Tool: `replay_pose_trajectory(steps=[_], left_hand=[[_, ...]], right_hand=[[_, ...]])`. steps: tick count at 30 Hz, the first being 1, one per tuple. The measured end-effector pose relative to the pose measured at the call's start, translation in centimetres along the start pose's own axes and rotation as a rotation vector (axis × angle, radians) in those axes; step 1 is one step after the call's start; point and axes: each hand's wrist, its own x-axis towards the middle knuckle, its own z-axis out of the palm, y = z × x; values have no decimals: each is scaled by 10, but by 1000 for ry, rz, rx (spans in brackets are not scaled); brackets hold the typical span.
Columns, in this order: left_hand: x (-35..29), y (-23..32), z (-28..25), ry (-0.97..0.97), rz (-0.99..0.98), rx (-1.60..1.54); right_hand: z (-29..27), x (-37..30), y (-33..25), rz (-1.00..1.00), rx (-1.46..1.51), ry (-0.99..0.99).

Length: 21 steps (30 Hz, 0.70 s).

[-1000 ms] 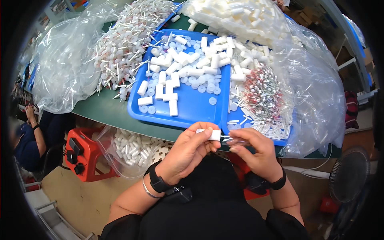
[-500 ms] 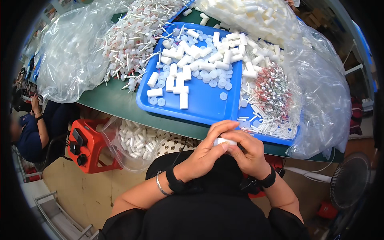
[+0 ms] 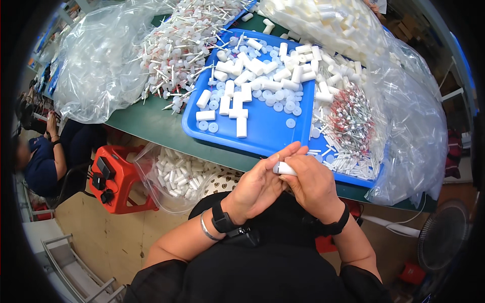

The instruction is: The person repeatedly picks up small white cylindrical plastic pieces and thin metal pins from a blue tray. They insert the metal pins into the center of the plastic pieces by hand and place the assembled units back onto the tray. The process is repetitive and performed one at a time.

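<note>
In front of my body, just off the near edge of the blue tray (image 3: 242, 143), a small white cylinder (image 3: 286, 169) is pinched in my right hand (image 3: 317, 184). Its left end sticks out toward my left palm, and the rest is covered by my right fingers. My left hand (image 3: 256, 188) lies close against it, palm up with the fingers stretched out. White cylinders (image 3: 241, 127) like it lie piled in the tray among translucent round discs (image 3: 290, 123).
Right of the tray are thin white-and-red stemmed parts (image 3: 351, 121) and a clear plastic bag (image 3: 411, 131). More stemmed parts (image 3: 177, 55) and another bag (image 3: 96, 70) lie left. A red stool (image 3: 118, 177) and bagged cylinders (image 3: 179, 174) sit below. A co-worker (image 3: 43, 161) sits far left.
My left fingers have straightened and loosened from around the cylinder. My right hand has closed over it, and its end now faces my left palm. The whole view has shifted slightly.
</note>
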Motion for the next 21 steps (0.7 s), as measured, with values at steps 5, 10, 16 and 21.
replay_pose_trajectory(steps=[5,10,16,21], left_hand=[[-4,-10,1,45,0,-235],[3,-3,9,52,52,-172],[2,3,4,59,90,-24],[1,-6,10,90,142,-2]], right_hand=[[12,-2,-4,-16,-30,44],[26,3,-15,232,16,100],[22,12,-13,181,42,76],[29,11,-21,146,-90,60]])
